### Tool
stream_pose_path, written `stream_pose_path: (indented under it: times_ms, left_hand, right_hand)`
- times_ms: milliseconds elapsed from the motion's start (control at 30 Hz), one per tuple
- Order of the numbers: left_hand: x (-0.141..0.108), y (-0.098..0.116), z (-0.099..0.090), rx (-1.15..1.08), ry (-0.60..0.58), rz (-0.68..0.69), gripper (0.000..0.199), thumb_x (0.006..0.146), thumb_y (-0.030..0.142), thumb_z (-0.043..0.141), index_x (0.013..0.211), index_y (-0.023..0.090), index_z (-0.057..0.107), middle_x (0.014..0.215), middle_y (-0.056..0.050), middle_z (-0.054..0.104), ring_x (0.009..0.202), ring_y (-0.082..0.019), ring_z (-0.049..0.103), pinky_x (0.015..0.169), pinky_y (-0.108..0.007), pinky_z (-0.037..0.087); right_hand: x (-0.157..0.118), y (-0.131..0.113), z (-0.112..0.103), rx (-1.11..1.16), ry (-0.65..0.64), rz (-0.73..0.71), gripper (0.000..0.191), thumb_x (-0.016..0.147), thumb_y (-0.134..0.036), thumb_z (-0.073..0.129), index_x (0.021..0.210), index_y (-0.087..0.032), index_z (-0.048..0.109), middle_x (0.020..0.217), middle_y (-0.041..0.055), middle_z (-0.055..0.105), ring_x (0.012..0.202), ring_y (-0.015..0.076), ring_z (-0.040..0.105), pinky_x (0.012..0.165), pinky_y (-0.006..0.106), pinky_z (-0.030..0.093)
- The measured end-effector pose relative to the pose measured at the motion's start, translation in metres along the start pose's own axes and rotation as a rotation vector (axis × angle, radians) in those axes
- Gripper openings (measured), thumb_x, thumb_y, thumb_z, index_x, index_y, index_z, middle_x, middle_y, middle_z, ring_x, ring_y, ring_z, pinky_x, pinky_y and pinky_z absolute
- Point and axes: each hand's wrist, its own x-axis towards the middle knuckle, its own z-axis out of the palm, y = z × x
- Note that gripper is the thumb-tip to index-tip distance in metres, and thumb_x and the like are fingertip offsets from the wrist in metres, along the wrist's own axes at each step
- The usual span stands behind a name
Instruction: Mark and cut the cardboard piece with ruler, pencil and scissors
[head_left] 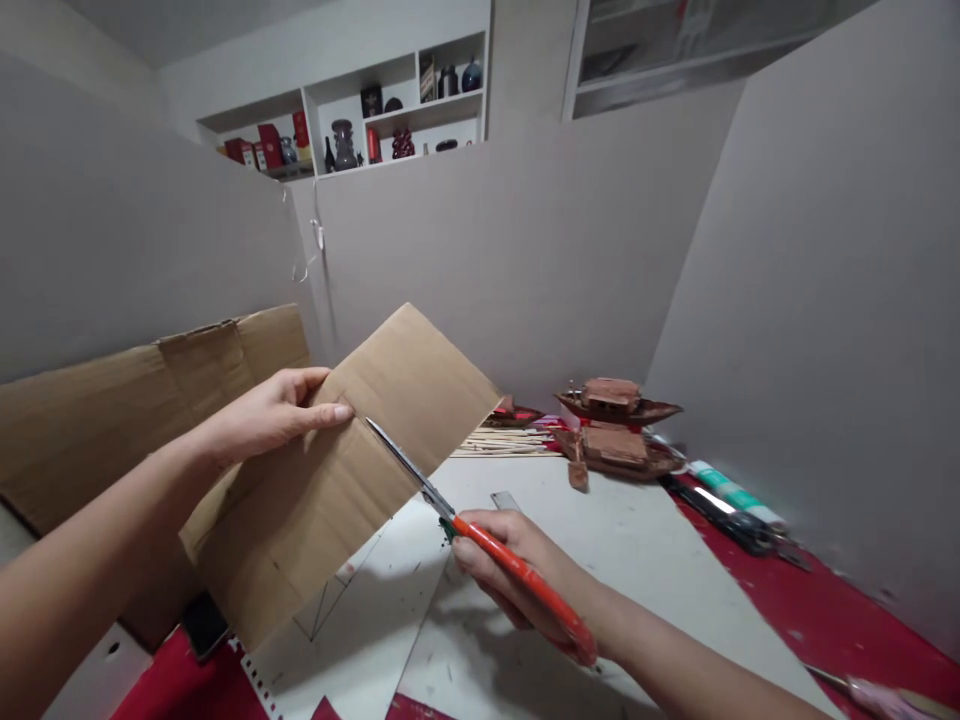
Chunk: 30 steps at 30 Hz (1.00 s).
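Above the left half of the bench (832,612), the brown cardboard (375,440) is hanging tilted in the air, and I am seeing nothing underneath propping it up. From my end, the left hand (289,412) is pinching it along its upper left edge, thumb on the near face and fingers reaching behind; the right hand (551,558), apart from the left, is gripping the orange handles of the scissors (517,568). One blade is lying across the face of the cardboard, pointing toward that thumb and ending just beside it; the other is not showing clearly, so I am unable to tell how widely the blades are parting. That thumb is worrying me most: I am judging that a forward slip or a sudden snap of the scissors could be nicking it, the tip sitting so close. With a single pinch carrying everything, the cardboard could also be swivelling or buckling under the blades' pressure, leaving a crooked or ragged edge. Its lowest corner is dangling toward the bench's left edge, where it could be snagging on the paper (337,660). Toward the far right corner, the model boats (615,445) are standing well apart, so I am fearing less for them.
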Motion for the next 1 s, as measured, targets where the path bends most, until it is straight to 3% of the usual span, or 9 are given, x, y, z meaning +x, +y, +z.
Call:
stream_pose_path:
  times_ms: [300, 400, 533, 700, 1000]
  left_hand:
    - [-0.011, 0.007, -0.003, 0.040, 0.027, 0.039, 0.038, 0.065, 0.046, 0.084, 0.094, 0.022, 0.077, 0.087, -0.012, 0.078, 0.069, -0.028, 0.073, 0.057, -0.036, 0.059]
    - [-0.014, 0.012, -0.002, 0.010, 0.006, -0.019, 0.038, 0.067, 0.043, 0.084, 0.097, 0.022, 0.076, 0.088, -0.010, 0.078, 0.069, -0.026, 0.073, 0.057, -0.034, 0.060]
    - [-0.013, 0.013, -0.002, -0.097, -0.090, -0.165, 0.041, 0.072, 0.037, 0.084, 0.108, 0.023, 0.072, 0.093, -0.006, 0.079, 0.076, -0.024, 0.074, 0.069, -0.035, 0.062]
    - [-0.011, 0.006, 0.001, -0.126, -0.132, -0.159, 0.040, 0.077, 0.036, 0.081, 0.113, 0.023, 0.070, 0.096, -0.006, 0.078, 0.078, -0.020, 0.074, 0.070, -0.031, 0.061]
    - [-0.021, 0.001, 0.010, -0.116, -0.150, -0.131, 0.042, 0.083, 0.038, 0.076, 0.120, 0.024, 0.066, 0.101, -0.005, 0.078, 0.082, -0.020, 0.073, 0.072, -0.032, 0.061]
  right_hand:
    - [0.002, -0.004, -0.004, -0.156, -0.036, -0.101, 0.037, 0.094, -0.046, 0.051, 0.068, -0.022, 0.040, 0.060, -0.0058, 0.036, 0.048, 0.0082, 0.036, 0.043, 0.021, 0.029]
    - [0.004, 0.002, -0.008, -0.188, -0.045, -0.117, 0.036, 0.096, -0.042, 0.050, 0.068, -0.022, 0.040, 0.060, -0.0054, 0.038, 0.052, 0.0089, 0.038, 0.046, 0.020, 0.032]
    - [0.011, 0.014, -0.013, -0.190, -0.117, -0.176, 0.038, 0.095, -0.054, 0.051, 0.078, -0.019, 0.050, 0.065, -0.0037, 0.046, 0.056, 0.0099, 0.045, 0.050, 0.021, 0.037]
    - [0.013, 0.021, -0.011, -0.083, -0.198, -0.167, 0.052, 0.097, -0.064, 0.039, 0.090, -0.016, 0.057, 0.058, -0.0046, 0.047, 0.052, 0.0109, 0.047, 0.053, 0.023, 0.039]
    - [0.009, 0.010, -0.011, -0.261, -0.158, -0.255, 0.054, 0.097, -0.065, 0.035, 0.075, -0.018, 0.052, 0.068, 0.0011, 0.053, 0.059, 0.0124, 0.047, 0.054, 0.025, 0.040]
